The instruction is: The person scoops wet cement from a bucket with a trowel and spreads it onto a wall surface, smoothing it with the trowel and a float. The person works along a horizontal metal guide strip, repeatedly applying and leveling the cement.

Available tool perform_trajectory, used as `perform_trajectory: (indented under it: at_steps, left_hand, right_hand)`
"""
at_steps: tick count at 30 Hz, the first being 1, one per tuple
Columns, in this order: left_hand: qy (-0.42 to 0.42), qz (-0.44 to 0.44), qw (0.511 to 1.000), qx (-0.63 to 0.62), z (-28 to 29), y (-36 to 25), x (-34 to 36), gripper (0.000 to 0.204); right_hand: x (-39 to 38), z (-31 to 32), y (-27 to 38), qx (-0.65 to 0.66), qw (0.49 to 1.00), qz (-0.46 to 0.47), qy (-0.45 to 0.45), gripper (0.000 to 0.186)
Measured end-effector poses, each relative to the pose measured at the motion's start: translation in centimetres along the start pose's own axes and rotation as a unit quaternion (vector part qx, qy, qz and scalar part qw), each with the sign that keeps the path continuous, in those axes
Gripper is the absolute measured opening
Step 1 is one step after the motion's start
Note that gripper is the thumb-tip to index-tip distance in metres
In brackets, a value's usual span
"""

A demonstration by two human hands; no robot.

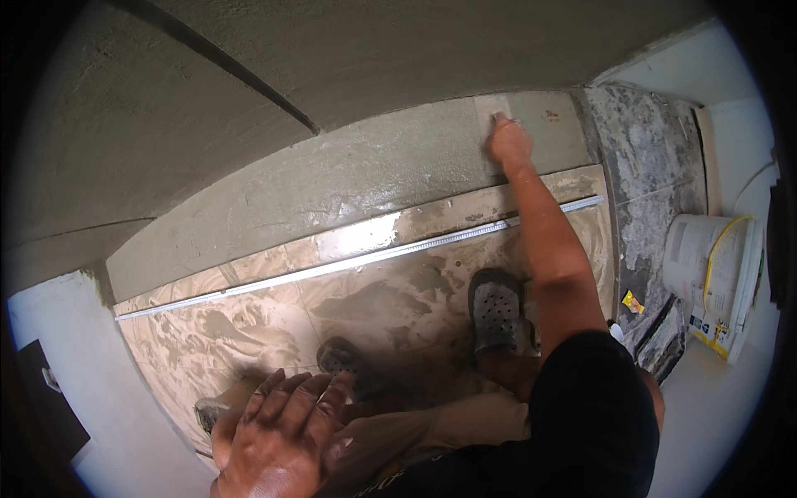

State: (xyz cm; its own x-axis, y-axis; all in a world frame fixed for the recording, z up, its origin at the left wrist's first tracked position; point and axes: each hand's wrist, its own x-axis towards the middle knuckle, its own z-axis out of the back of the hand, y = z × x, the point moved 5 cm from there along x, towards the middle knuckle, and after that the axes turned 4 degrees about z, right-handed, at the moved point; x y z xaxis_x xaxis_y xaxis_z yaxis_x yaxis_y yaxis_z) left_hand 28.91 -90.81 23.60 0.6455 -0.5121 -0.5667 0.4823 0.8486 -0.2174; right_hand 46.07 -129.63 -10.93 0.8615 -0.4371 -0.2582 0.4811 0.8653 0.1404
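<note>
My right arm is stretched forward to the far right. My right hand is closed on a flat plastering trowel, its pale rectangular blade lying against the smooth wet cement strip. The hand covers most of the grip. Near the lower left, my left hand is held with its back up and fingers extended, with nothing seen in it. It appears above my bent knee; whether it rests there I cannot tell. Between my feet and the wet strip lies a long metal straightedge with graduation marks.
Tan floor tiles are smeared with cement. My grey clogs stand on them. At the right are a rough grey ledge, a tipped white bucket with a yellow band and a small yellow wrapper. A cement-rendered wall rises beyond.
</note>
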Motion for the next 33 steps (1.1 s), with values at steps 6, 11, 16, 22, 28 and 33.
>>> perform_trajectory:
  at_steps: [6, 11, 16, 22, 28, 33]
  left_hand:
    - [0.004, -0.003, 1.000, 0.008, -0.4, 0.1, 0.7, 0.058]
    - [0.015, -0.005, 1.000, -0.027, -0.2, -0.4, 1.1, 0.069]
    - [-0.009, -0.014, 1.000, 0.020, -0.4, 0.7, -0.1, 0.055]
    - [-0.008, 0.000, 1.000, 0.015, -0.6, 1.9, -1.3, 0.053]
    - [-0.001, -0.012, 0.999, -0.037, -1.2, 3.3, -2.4, 0.053]
    - [-0.016, -0.043, 0.997, -0.057, -1.1, 4.0, -3.3, 0.055]
  right_hand:
    - [2.1, -0.1, -6.2, 0.002, 0.999, -0.034, -0.005, 0.041]
    - [0.7, -1.6, -2.5, 0.040, 0.997, 0.062, 0.027, 0.052]
    - [-1.9, -2.5, 2.3, 0.092, 0.990, 0.105, 0.030, 0.052]
    - [-3.9, -3.6, 7.8, 0.099, 0.986, 0.129, 0.039, 0.050]
    - [-6.4, -5.1, 14.4, 0.102, 0.982, 0.144, 0.066, 0.049]
    - [-8.2, -6.5, 19.3, 0.122, 0.978, 0.151, 0.074, 0.052]
